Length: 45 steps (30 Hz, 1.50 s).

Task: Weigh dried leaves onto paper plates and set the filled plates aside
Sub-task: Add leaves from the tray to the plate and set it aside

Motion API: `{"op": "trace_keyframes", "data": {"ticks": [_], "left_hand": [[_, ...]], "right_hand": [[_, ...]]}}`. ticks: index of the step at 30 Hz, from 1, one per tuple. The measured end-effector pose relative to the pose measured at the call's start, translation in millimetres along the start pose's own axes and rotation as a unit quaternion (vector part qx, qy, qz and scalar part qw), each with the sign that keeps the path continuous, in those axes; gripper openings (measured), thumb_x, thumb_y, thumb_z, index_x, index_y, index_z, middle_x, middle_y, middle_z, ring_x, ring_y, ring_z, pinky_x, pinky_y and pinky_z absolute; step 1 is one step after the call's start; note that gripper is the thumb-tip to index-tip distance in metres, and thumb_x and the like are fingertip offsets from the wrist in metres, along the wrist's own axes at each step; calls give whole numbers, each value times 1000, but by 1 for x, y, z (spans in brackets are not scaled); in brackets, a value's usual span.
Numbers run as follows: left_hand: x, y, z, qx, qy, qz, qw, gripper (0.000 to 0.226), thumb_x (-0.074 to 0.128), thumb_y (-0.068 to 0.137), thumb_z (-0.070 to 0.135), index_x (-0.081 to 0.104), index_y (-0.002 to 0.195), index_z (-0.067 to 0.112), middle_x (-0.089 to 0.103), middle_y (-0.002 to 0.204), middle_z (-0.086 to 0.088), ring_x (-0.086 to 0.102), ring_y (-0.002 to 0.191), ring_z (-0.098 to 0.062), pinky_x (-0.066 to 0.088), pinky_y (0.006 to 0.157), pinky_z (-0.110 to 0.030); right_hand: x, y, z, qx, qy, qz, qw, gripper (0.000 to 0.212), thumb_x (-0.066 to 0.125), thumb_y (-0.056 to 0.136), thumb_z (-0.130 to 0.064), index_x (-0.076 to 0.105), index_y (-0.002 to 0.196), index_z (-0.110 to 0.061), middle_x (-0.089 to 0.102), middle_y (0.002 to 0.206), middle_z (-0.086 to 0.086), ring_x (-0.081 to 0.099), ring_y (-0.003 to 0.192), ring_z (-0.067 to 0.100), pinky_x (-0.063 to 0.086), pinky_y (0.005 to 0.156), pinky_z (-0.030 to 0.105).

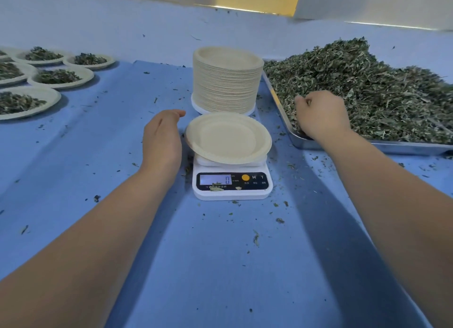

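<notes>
Plate (pixel 228 136) sits zeroed on scale (pixel 232 188); your right grip (pixel 321 114) clutches dried leaves (pixel 367 82) in tray (pixel 343 145), left grip (pixel 161 139) slack beside plate, likely to steady it.

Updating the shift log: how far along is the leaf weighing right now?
Done: several filled plates sit at the far left. In hand: an empty paper plate rests on the scale, which reads 0; the right hand grips dried leaves in the metal tray, and the left hand is open beside the plate. To do: a tall stack of empty plates and a large heap of leaves.
</notes>
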<state>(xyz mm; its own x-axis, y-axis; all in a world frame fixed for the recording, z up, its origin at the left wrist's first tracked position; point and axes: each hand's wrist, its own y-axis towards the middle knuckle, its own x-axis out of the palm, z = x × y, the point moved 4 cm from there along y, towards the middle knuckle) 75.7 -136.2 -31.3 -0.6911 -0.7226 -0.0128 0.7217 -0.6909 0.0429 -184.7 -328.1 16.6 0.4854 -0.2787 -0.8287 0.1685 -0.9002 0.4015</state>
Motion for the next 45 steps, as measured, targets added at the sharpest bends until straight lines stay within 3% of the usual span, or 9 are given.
{"op": "trace_keyframes", "data": {"ticks": [5, 10, 14, 19, 22, 33, 40, 43, 45], "left_hand": [[4, 3, -2, 2, -29, -5, 1000, 30, 47, 94, 32, 71, 87, 47, 58, 103, 31, 54, 111, 8, 44, 108, -28], [9, -2, -3, -5, -11, -27, 1000, 29, 42, 80, 47, 68, 93, 51, 62, 108, 21, 57, 102, -11, 44, 89, -30], [11, -4, -2, 15, 6, -27, 1000, 37, 40, 80, 48, 67, 105, 48, 62, 100, 32, 59, 101, 1, 44, 80, -29], [14, -12, -1, 84, 28, -53, 995, 33, 38, 87, 45, 63, 108, 44, 57, 91, 50, 52, 90, 26, 39, 80, -19], [14, -9, -2, 84, 18, -57, 995, 28, 39, 87, 45, 64, 100, 43, 64, 93, 39, 57, 90, 19, 43, 82, -21], [14, -6, -3, 85, 32, -67, 994, 34, 38, 88, 48, 67, 104, 39, 58, 92, 50, 49, 93, 29, 35, 83, -14], [17, -6, -5, 104, 61, -87, 989, 35, 38, 100, 40, 70, 113, 35, 52, 87, 58, 41, 91, 38, 32, 81, -3], [17, -5, -5, 107, 71, -88, 988, 35, 38, 105, 35, 70, 117, 32, 52, 89, 58, 40, 92, 39, 30, 81, 4], [17, -4, -6, 93, 58, -84, 990, 37, 38, 103, 40, 71, 120, 32, 59, 119, 42, 44, 116, 23, 32, 102, -13]], "right_hand": [[6, -7, -6, -9, -41, -58, 997, 53, 44, 105, -35, 41, 59, -10, 42, 55, 10, 43, 52, 28, 35, 52, 29], [-21, -6, -42, -76, 17, 47, 996, 53, 45, 105, -35, 35, 59, -12, 35, 52, 5, 32, 46, 21, 28, 49, 32], [-29, -18, -99, -161, 125, 54, 977, 53, 50, 101, -38, 33, 56, -17, 32, 50, -3, 30, 44, 11, 24, 48, 27], [-1, -56, -148, -268, 105, -100, 952, 50, 49, 100, -50, 60, 71, -9, 61, 63, 2, 56, 62, 10, 46, 63, 33], [15, -65, -146, -250, 74, -214, 941, 61, 43, 97, -66, 62, 74, -12, 66, 68, 0, 63, 67, 16, 54, 65, 36], [2, -59, -135, -224, 157, -207, 939, 46, 41, 102, -58, 76, 92, -29, 74, 87, -10, 61, 72, -2, 46, 70, 28], [4, -34, -91, -181, 114, -91, 973, 45, 46, 102, -44, 67, 78, -11, 60, 61, -4, 43, 46, 1, 35, 52, 27], [10, -13, -47, -95, 36, -36, 994, 24, 47, 96, -25, 66, 85, -16, 67, 78, -2, 60, 72, 19, 47, 63, 33], [20, 0, -23, -37, -7, -60, 997, 22, 45, 98, -26, 63, 98, -14, 67, 94, 8, 57, 79, 28, 45, 68, 35]]}}
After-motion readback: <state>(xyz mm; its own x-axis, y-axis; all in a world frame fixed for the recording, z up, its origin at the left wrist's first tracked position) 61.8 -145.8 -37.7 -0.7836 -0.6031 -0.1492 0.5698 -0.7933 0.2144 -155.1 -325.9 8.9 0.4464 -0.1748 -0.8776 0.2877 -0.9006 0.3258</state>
